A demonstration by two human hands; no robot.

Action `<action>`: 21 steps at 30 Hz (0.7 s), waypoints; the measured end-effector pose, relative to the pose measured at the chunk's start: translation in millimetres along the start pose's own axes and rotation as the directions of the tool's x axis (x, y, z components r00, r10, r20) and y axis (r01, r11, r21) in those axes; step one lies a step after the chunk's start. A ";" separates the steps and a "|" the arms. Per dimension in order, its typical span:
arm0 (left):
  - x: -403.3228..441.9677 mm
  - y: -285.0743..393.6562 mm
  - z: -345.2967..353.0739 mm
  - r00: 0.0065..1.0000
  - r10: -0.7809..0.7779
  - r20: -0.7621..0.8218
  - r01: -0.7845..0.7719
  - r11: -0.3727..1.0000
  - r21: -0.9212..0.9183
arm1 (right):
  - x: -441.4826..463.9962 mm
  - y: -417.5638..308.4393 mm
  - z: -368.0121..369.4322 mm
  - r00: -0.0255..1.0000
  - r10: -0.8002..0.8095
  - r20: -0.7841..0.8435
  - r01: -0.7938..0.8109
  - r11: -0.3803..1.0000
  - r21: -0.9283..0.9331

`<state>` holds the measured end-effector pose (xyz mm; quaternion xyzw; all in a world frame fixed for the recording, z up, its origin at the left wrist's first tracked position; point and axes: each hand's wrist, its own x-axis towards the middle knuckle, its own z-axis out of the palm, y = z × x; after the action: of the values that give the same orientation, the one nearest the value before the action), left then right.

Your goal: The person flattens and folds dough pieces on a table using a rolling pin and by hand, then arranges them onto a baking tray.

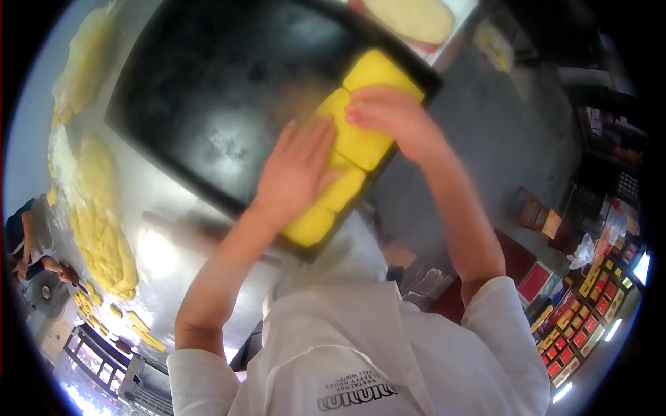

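Observation:
Several flat yellow dough pieces [368,145] lie side by side along the right edge of a large black tray [187,90]. My left hand [295,166] is spread flat at the left side of the row, its fingers pointing up and its thumb over the dough. On the upper pieces rests my right hand [388,114], with its fingers stretched out and held together, pointing left. Neither hand shows anything gripped. Both are slightly blurred.
Long masses of yellow dough [100,229] lie on the metal table [163,277] at the left, with small cut pieces [90,305] below. A white container [454,17] with pale dough stands beyond the tray. At the far left are another person's arms [29,239].

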<state>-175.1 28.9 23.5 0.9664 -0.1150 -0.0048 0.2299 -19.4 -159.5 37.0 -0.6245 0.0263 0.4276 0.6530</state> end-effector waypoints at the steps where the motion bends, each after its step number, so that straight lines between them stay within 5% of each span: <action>1: -1.5 2.2 -1.5 1.000 -0.001 0.006 0.001 1.000 0.000 | 1.4 1.7 6.0 0.999 -0.020 -0.046 0.016 0.997 -0.069; 5: 2.0 3.4 -8.4 1.000 0.013 -0.014 -0.013 1.000 0.019 | -17.5 -22.9 8.7 0.987 -0.158 -0.033 0.134 0.915 -0.379; 8: 0.2 8.0 -1.7 0.999 0.048 -0.020 -0.049 0.998 -0.038 | -39.9 -40.2 -10.4 0.951 -0.249 -0.183 0.226 0.965 -0.135; 11: 19.7 16.6 9.9 0.993 0.111 -0.045 -0.115 0.988 -0.100 | -41.5 -25.7 -31.2 0.870 -0.358 -0.340 0.326 0.933 -0.150; 21: 30.5 27.5 18.5 0.986 0.123 0.114 -0.113 0.990 -0.086 | -50.6 16.5 -35.0 0.819 -0.350 -0.455 0.427 0.901 0.074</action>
<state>-152.6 -10.0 20.6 0.9459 -0.1851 -0.0533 0.2609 -43.6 -217.8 45.1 -0.6364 0.0788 0.1322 0.7558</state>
